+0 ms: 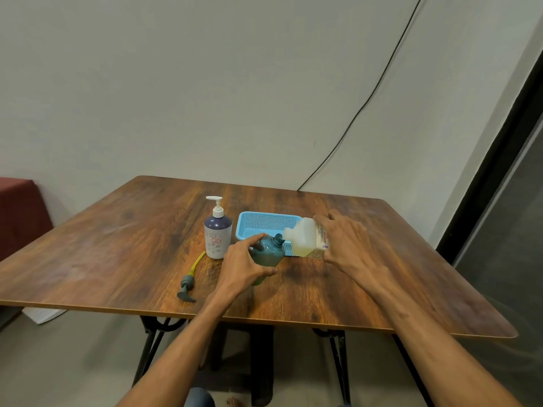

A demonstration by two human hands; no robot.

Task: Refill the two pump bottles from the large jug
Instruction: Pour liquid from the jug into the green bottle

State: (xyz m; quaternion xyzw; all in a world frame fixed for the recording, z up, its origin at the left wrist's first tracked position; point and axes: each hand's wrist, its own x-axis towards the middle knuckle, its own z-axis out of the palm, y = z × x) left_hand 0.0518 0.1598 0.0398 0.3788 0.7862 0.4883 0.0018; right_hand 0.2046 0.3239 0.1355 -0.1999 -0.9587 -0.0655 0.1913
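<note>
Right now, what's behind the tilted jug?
The blue basket sits behind the jug; its left part and far rim show. The jug and right hand cover its right end.

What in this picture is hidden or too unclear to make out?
Head view only:
- Jug label: partly covered by the right hand, print too small.
- Teal bottle: lower body behind the left hand; fill level unclear.
- Whether liquid is flowing: too small.
- White-pump bottle: opaque, contents unseen.

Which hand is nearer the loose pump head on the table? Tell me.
Left. The left hand grips the teal bottle, just right of the loose pump head. The right hand holds the tilted jug, farther right.
</note>
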